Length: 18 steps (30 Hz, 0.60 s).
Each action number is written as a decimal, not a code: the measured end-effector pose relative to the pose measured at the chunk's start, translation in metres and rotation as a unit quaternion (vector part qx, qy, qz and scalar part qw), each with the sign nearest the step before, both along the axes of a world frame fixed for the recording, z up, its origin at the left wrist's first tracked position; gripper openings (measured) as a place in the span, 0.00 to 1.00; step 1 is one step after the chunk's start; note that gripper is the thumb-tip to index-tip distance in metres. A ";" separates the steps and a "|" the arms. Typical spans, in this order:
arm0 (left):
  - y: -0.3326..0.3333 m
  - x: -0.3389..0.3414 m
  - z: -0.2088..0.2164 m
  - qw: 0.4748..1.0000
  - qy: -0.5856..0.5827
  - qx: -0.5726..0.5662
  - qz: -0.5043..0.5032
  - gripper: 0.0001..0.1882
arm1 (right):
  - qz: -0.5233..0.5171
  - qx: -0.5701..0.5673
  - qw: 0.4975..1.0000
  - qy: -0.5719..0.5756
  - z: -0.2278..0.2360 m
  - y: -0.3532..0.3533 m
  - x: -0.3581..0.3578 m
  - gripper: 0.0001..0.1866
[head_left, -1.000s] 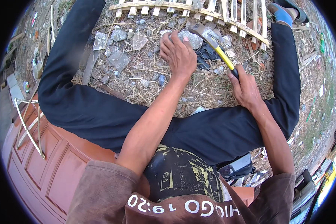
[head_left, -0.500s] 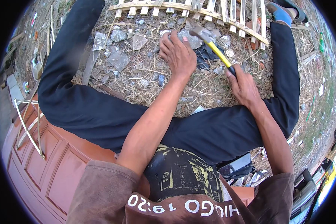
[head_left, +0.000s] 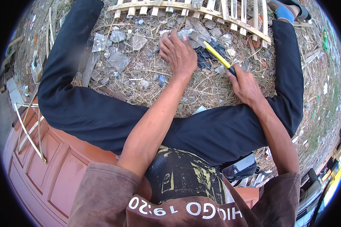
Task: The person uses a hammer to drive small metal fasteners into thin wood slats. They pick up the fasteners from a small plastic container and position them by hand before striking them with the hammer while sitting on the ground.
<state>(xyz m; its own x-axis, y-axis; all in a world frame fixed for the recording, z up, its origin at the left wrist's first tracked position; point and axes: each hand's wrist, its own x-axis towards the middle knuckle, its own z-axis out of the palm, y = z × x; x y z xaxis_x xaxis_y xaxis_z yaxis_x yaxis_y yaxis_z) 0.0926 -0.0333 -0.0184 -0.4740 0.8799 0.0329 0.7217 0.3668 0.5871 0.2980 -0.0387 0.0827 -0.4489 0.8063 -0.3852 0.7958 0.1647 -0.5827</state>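
My right hand (head_left: 245, 84) is wrapped round the black grip of a hammer (head_left: 217, 53) with a yellow shaft. Its metal head is down over the rubble, close beside the fingertips of my left hand (head_left: 179, 53). The left fingers are bent and drawn together at a grey stone (head_left: 194, 26); whatever they pinch is hidden behind them. A crumpled black plastic piece (head_left: 208, 56) lies on the ground just below the hammer head.
A curved lattice of pale wooden slats (head_left: 216, 14) lies beyond my hands. Broken stones (head_left: 118, 61) and dry grass cover the ground between my legs. A reddish-brown panelled door (head_left: 57, 162) is beneath me at left, with thin sticks (head_left: 28, 130) on it.
The hammer head has come down toward the stone beside my left fingers. My left hand keeps nearly the same place and bent shape.
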 end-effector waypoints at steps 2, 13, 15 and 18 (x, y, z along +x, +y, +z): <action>0.001 0.001 -0.001 1.000 -0.011 0.012 -0.007 0.22 | -0.007 -0.003 1.000 0.009 0.001 0.001 0.000 0.12; 0.003 0.000 0.001 1.000 0.002 0.021 0.002 0.23 | -0.008 0.040 0.998 0.039 0.001 0.001 -0.001 0.11; 0.001 0.000 0.003 1.000 -0.012 0.007 -0.003 0.22 | -0.036 0.017 0.998 0.042 0.007 0.001 -0.002 0.11; 0.001 -0.001 0.004 1.000 -0.022 0.000 -0.001 0.22 | -0.077 -0.004 0.997 0.030 0.006 0.004 0.001 0.13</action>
